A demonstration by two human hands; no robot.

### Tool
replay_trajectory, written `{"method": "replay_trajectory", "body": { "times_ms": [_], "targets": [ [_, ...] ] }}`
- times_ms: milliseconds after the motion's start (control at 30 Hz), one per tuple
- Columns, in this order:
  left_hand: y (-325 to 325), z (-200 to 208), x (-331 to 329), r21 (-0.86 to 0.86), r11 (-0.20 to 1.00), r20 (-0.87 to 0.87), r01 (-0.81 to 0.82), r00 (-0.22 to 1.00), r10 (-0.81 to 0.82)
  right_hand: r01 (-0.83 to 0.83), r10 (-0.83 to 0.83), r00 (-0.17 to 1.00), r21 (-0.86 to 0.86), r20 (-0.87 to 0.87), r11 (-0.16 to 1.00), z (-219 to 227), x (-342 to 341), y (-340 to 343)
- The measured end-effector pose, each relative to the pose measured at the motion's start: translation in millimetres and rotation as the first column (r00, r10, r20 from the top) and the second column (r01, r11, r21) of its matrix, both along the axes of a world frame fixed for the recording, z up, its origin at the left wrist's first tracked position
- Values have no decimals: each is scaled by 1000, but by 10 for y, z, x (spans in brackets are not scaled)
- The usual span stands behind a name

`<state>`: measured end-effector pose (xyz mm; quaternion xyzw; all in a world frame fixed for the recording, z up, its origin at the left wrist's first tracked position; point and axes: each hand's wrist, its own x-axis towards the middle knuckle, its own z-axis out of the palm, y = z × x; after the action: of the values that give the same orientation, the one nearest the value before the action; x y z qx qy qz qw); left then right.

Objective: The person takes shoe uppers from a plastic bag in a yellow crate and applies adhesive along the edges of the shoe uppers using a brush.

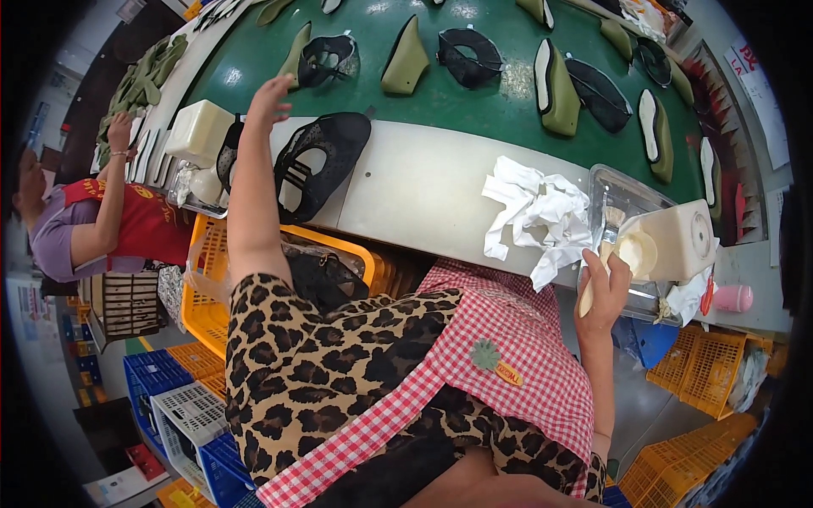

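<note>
My left hand reaches over the green belt with its fingers stretched out and apart. It is beside an olive shoe last; I cannot tell whether the fingertips touch it. Below that hand, a black mesh shoe upper lies on the white worktop. In my right hand is a brush, held by its wooden handle. Its bristle end is over a clear plastic tray, next to a cream-coloured cup and a square white container.
Several olive lasts and black uppers sit in pairs along the green belt. Crumpled white paper lies left of the tray. A yellow crate stands below the worktop. At far left another person works in a red apron.
</note>
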<state>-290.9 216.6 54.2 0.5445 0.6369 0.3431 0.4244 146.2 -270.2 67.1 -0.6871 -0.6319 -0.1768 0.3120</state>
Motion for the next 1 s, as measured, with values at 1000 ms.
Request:
{"method": "replay_trajectory", "body": {
  "times_ms": [1000],
  "targets": [
    [-2220, 1127, 2412, 231, 290, -533, 929, 370, -761, -11, 11, 1000, 257, 0, 966, 646, 131, 175]
  ]
}}
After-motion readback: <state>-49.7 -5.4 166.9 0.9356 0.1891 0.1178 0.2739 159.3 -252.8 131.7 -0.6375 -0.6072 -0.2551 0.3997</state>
